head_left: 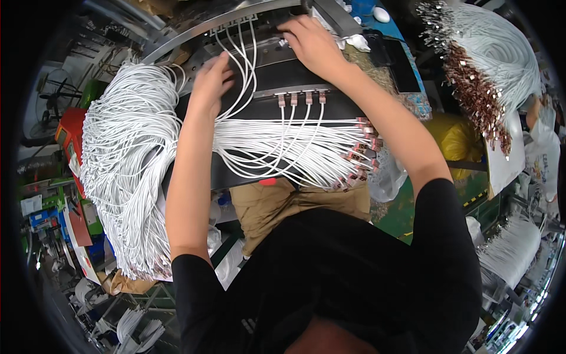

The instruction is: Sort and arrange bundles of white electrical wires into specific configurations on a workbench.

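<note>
My left hand (213, 84), a little blurred, is raised beside white cables that hang from a row of sockets (236, 25) on the metal frame. Its fingers are apart and I see nothing in them. My right hand (311, 46) reaches over the far right of the fixture, open, fingers bent toward the metal edge; its fingertips are partly hard to make out. Below, several cable plugs (301, 99) sit in a row along a metal bar (265, 93). A fan of white cables (265, 141) with reddish-brown plug ends (361, 154) lies across the black surface nearest me.
A large heap of white cables (127, 147) hangs at the left. More coiled cable (495, 53) with brown and silvery ends stands at the right. A dark phone-like slab (402, 65) lies on a blue surface (392, 29); a yellow bag (457, 141) is below.
</note>
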{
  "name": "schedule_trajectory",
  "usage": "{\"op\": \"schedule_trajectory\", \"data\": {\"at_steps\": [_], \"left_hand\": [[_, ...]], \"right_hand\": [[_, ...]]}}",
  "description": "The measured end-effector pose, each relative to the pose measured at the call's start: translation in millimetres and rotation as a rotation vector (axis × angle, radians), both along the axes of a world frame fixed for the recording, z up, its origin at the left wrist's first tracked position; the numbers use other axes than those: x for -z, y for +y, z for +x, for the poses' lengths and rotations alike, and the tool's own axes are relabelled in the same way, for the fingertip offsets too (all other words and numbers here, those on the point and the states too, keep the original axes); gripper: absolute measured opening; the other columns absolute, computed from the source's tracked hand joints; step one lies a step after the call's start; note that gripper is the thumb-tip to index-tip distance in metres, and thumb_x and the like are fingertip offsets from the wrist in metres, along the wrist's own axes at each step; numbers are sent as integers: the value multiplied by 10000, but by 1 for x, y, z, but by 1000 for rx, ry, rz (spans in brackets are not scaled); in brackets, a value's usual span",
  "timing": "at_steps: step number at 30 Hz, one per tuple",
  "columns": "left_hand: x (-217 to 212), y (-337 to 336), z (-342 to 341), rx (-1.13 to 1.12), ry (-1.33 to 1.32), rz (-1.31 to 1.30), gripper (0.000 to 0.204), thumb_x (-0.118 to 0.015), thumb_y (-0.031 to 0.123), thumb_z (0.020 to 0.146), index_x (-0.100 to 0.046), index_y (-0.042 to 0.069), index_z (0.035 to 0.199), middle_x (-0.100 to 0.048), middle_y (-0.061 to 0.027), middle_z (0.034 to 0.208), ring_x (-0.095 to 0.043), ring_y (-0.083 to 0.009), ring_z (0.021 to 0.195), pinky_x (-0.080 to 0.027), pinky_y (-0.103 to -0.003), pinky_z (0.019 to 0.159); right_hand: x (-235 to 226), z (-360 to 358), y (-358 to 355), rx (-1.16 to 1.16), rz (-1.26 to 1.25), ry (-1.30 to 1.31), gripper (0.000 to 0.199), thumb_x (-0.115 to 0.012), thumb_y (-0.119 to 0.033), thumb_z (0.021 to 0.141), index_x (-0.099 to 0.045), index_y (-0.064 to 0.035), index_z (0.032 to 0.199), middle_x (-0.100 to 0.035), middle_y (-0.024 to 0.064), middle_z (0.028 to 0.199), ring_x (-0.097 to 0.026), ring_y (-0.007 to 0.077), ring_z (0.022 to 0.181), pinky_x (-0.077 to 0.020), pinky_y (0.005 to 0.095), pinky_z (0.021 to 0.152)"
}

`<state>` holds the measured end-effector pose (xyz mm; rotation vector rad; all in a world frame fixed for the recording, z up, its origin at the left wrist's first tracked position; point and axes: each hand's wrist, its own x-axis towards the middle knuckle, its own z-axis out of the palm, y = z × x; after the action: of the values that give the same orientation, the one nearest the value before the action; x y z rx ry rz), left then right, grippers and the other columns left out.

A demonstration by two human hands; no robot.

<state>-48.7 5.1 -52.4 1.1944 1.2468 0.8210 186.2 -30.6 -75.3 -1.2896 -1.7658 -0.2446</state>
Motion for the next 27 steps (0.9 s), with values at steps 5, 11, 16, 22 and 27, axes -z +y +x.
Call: {"op": "schedule_trajectory", "data": {"at_steps": [5,11,16,22,27], "left_hand": [[-24,-13,23,400,-162,-210,517,-617,389,992,-580,-30,1294,-518,49,728,-366,-50,560,-300,-197,536],[-47,-53,-18,300,56,-73,394,-606,360,995,-648,17,1184,-435,60,681,-370,-38,608,-308,-227,538],[-118,-82,-82,162,-30,567,243,-601,244,999,-706,30,1043,-685,-30,858,-559,-83,723,-445,-263,663],[-115,-23,-264,-499,1491,406,504,-433,412,1064,-706,16,912,-674,-104,780,-609,-231,661,-474,-346,652],[-38,-86,-131,-18,834,1207,183,-647,166,934,-655,35,807,-618,-118,737,-633,-313,735,-500,-402,704]], "right_hand": [[43,37,171,182,254,-104,283,-619,-252,930,-662,-37,1109,-691,179,981,-660,350,906,-529,428,828],[31,1,207,-74,-49,240,270,-662,-258,904,-681,-42,1066,-684,160,921,-662,301,865,-539,405,761],[9,19,165,-20,-30,211,245,-675,-256,896,-685,-44,1018,-676,147,895,-661,275,818,-537,394,710],[-30,-22,50,-60,-490,290,264,-683,-300,905,-696,-60,1014,-661,132,963,-627,295,894,-500,398,763],[3,14,-27,137,-331,-345,317,-670,-296,930,-681,-88,1170,-607,122,1030,-578,316,1021,-458,394,903]]}}
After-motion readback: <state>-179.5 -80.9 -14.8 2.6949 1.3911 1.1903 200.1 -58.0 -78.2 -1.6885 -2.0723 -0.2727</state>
